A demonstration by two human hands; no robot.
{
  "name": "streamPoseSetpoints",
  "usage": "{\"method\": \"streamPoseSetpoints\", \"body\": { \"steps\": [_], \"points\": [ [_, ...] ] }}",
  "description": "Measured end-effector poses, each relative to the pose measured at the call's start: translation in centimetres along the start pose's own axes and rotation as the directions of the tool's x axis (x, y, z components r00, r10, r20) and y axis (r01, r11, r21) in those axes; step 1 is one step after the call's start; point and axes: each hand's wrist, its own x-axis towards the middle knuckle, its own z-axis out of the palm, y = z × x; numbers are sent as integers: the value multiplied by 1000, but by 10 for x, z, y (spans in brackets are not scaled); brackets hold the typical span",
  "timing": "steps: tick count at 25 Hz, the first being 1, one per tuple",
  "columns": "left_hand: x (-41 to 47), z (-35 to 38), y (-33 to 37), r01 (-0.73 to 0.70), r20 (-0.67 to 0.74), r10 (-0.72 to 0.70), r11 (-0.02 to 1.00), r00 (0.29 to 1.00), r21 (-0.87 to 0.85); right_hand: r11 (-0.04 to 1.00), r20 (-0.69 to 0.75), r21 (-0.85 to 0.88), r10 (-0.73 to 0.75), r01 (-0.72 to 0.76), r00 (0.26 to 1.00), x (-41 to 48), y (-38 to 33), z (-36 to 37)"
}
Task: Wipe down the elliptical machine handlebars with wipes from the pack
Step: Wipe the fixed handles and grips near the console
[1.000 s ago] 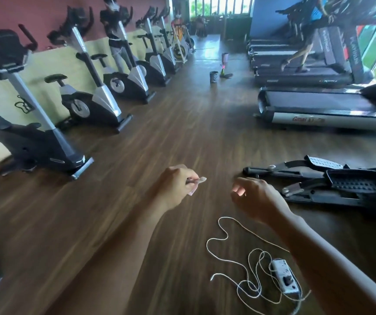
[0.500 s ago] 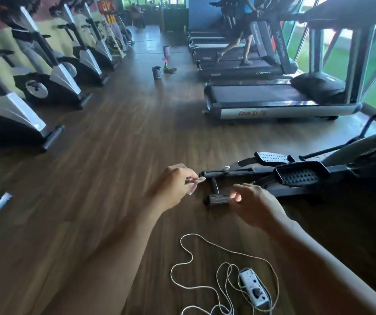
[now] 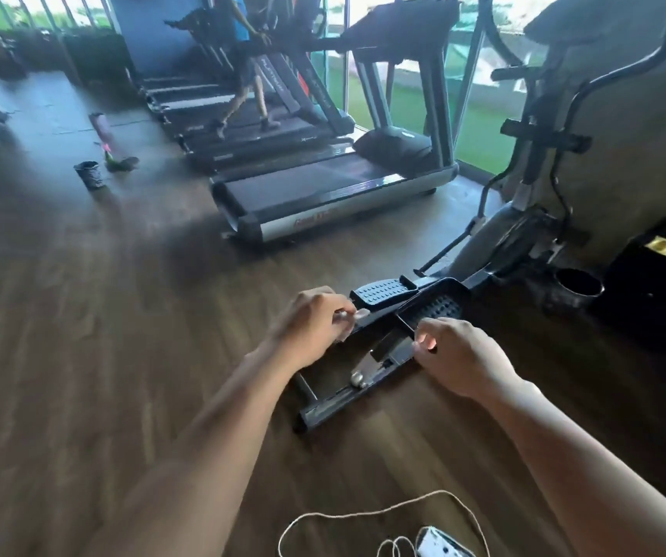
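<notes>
Handlebars [image 3: 588, 85] of the elliptical machine [image 3: 524, 243] rise well beyond and to the right of the fingers, at the far end of the frame, out of reach from here. Left hand [image 3: 315, 323]: fingers [image 3: 337, 309] curled, pinching a small pale wipe [image 3: 357, 314] at the tips; only a scrap of it shows, blurred. Right hand [image 3: 464, 355]: fingers [image 3: 423, 345] curled inward with the tips close to the thumb; nothing visible in them, and I cannot tell whether they hold anything. Both hands hang over the machine's rear rail [image 3: 347, 400], the wipe just short of the near pedal [image 3: 379, 293], the right fingertips just short of the second pedal [image 3: 437, 307]. Neither hand touches the machine as far as I can see. Wipe pack not in view. A treadmill [image 3: 323, 195] sits far ahead of the fingers; a white cord [image 3: 363, 514] and power strip [image 3: 441, 546] lie on the wooden floor [image 3: 82, 355] behind the wrists. Progress, by my reading: a wipe is in hand, so the fetching step looks done. No contact with the handlebars yet, so the wiping itself remains. What is left is closing in on the front of the machine and rubbing down both bars.
</notes>
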Motion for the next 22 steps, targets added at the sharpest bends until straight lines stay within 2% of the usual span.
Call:
{"method": "streamPoseSetpoints", "body": {
  "steps": [5, 10, 18, 22],
  "points": [
    [105, 8, -28, -164, 88, 167, 985, 982, -48, 991, -67, -15, 129, -130, 989, 68, 8, -18],
    [196, 44, -28, -243, 125, 258, 962, 958, -123, 966, -116, -44, 249, -255, 962, 119, 48, -28],
    [361, 127, 7, -285, 191, 327, 934, 926, -216, 917, -184, -35, 385, -397, 905, 220, 171, -59],
    [458, 177, 33, -265, 159, 318, 922, 935, -282, 901, -192, -31, 419, -433, 887, 285, 247, -95]
  ]
}}
